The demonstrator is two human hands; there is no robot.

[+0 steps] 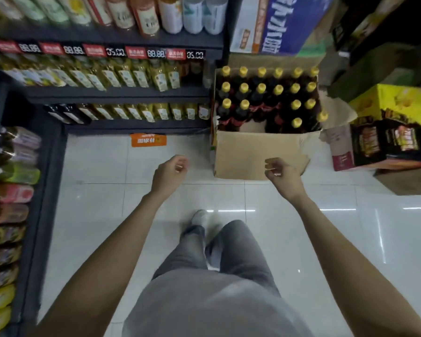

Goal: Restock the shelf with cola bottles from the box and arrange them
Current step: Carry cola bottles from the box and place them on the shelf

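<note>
**A:** Where are the cola bottles from where you stand?

**B:** They stand upright in the open cardboard box on the floor, yellow caps up, packed in rows. There are gaps toward the near side where bottles are missing. The box sits hard against the end of the shelf, ahead of you and a little to your right.

**A:** And your hands?

**B:** Your left hand hangs over bare floor, left of the box, fingers loosely curled and grasping nothing. Your right hand hovers in front of the near wall of the box, also loosely curled and empty. Neither grip touches a bottle; the bottles lie beyond and below both hands, nearer your right.

**A:** What could go wrong from here?

**B:** Several things, by my reckoning. The bottles beside the gaps have lost their neighbours, so pulling one out at a slant could tip the next into the hollow. The caps are small and smooth, and lifting by the cap alone may let a full bottle slip. The torn flap at the right could snag your wrist as you reach in. And the lower shelf rows already look full of yellow-labelled bottles, so pushing cola in without clearing a slot could knock those over. The view is blurred, so I cannot tell where a free slot lies.
</note>
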